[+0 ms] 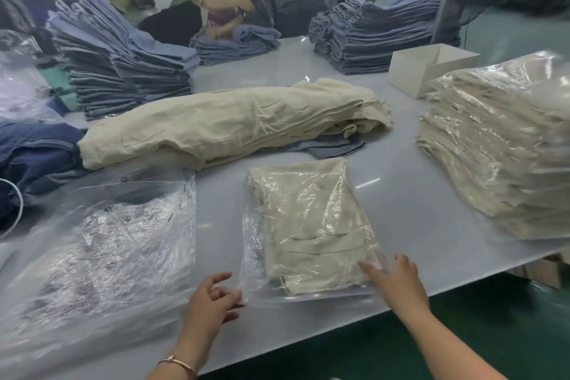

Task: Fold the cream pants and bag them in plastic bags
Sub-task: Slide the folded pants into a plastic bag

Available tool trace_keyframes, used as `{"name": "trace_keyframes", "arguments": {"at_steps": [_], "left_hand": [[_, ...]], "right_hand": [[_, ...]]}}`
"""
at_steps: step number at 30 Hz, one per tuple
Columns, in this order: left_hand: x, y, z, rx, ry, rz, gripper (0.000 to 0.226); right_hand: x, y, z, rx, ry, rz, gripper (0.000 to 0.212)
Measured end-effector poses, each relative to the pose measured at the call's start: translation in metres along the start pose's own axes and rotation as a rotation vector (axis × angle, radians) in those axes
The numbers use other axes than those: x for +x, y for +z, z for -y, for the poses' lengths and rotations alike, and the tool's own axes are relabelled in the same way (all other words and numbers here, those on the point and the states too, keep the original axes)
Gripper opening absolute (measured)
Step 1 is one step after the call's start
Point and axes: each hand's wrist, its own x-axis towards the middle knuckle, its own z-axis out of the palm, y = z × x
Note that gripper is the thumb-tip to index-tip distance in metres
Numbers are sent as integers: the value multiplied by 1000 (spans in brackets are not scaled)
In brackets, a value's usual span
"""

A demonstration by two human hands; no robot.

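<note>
On the counter (401, 194), a stack of empty plastic bags (101, 241) lies at near left. The left hand (212, 302) pinches the near-left corner of the bag (249, 256) holding one pair of folded cream pants (311, 225) at near centre, fingers curled on the film. The right hand (398, 281) rests flat on the near-right corner, fingers straight. Bagging looks nearly done; next likely comes sealing the mouth and moving it to the bagged stack (493, 148) on the right.

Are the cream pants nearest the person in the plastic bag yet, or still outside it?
Inside. The folded cream pants lie flat under clear plastic bag film, whose glare crosses them; bag edges extend past the fabric.
</note>
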Motion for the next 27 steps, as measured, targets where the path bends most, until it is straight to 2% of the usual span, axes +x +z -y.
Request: {"name": "trace_keyframes", "arguments": {"at_steps": [2, 5, 8, 12, 14, 17, 20, 21, 22, 24, 26, 27], "left_hand": [[4, -4, -3, 11, 3, 3, 28], [14, -9, -9, 34, 19, -14, 27], [27, -11, -21, 13, 28, -39, 26], [32, -11, -24, -111, -105, -24, 21], [27, -12, -16, -114, -166, 18, 17], [17, -13, -4, -85, -210, 78, 12], [10, -13, 2, -84, -252, 110, 9], [7, -13, 3, -83, -253, 115, 7], [5, -12, 3, -84, -250, 120, 7], [1, -12, 4, -94, -248, 134, 7], [-3, -13, 2, -108, -248, 146, 8], [-4, -14, 1, -107, -245, 151, 8]], "right_hand": [[9, 12, 10, -66, -51, 27, 55], [29, 21, 22, 46, -133, -29, 32], [51, 22, 40, 179, -158, -93, 21], [58, 20, 42, 510, -47, -84, 45], [52, 13, 28, 458, -29, -168, 43], [30, 5, 15, 286, 6, -403, 38], [-15, 16, 21, 331, -2, -584, 35], [-33, 25, 26, 382, -49, -558, 29], [-52, 38, 33, 423, -105, -452, 20], [-86, 70, 49, 481, -140, -57, 7], [-111, 100, 69, 560, 1, 369, 7], [-118, 112, 78, 599, 96, 524, 12]]}}
